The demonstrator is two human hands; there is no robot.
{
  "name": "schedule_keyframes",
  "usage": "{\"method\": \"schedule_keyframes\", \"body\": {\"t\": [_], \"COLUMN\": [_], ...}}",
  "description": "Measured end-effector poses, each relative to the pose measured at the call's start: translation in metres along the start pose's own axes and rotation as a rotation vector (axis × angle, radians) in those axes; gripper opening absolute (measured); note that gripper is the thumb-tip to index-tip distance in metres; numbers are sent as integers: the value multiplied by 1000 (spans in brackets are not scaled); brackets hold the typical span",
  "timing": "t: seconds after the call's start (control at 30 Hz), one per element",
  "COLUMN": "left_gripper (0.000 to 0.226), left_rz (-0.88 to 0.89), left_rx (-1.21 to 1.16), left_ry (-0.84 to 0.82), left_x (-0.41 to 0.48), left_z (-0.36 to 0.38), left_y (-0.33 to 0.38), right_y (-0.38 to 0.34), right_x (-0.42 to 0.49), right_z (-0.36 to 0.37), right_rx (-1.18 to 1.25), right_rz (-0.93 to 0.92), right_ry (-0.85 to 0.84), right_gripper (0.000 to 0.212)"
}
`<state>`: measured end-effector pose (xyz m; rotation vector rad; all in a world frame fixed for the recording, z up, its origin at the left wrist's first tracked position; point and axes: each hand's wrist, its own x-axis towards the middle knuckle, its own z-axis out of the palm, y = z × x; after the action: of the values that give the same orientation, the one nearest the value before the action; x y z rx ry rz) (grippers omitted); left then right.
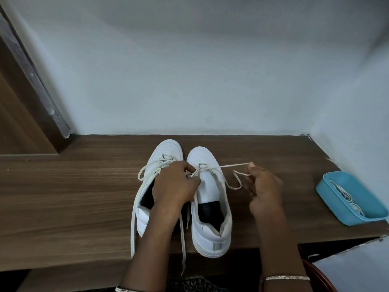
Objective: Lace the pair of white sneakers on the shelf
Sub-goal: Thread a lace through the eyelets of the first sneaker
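Two white sneakers stand side by side on the wooden shelf [63, 197], toes toward the wall. The left sneaker [164, 152] has laces through its eyelets, with long ends trailing over the shelf's front edge. The right sneaker [212, 224] has a cream lace [231, 166] through its lowest eyelets only. My left hand [174, 184] reaches across the left sneaker and pinches the lace at the right sneaker's left eyelets. My right hand [265, 190] pinches the lace's other end, held out taut to the right of the shoe, with a slack loop hanging below.
A blue plastic tray [334, 197] holding more white laces sits at the shelf's right end by the wall. A wooden door frame [31, 91] rises at the far left. A white panel [357, 268] and a red rim lie below the shelf at the right.
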<state>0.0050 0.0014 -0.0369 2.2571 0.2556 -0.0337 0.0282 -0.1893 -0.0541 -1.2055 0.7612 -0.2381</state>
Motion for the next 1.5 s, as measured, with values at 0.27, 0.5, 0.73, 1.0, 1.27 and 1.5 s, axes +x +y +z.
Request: {"method": "schedule_keyframes", "body": {"t": [0.27,0.5,0.73,1.0,1.27,1.5], "left_gripper": [32,28,30,27,27,22], "left_rz": [-8,13,21,25,71,62], "left_rx": [37,-3,-26,-7,37,16], "left_ry": [108,100,159,114,99,132], "left_x": [1,5,4,7,6,5], "left_z": [6,5,6,10,16,14], "left_y": [1,-1,-1,-5,-4,-1], "right_y": [1,21,29,6,4,-3], "right_x": [-15,-41,-34,-22,19,-14], "right_z": [10,37,38,20,-16,4], "right_rx": [-641,-1209,-1050,-148,-75,-561], "right_rz": [-683,-905,-898,-288,-24,-584], "right_ry": [-7,-326,-262,-185,73,-98], "right_gripper": [33,22,4,11,3,22]}}
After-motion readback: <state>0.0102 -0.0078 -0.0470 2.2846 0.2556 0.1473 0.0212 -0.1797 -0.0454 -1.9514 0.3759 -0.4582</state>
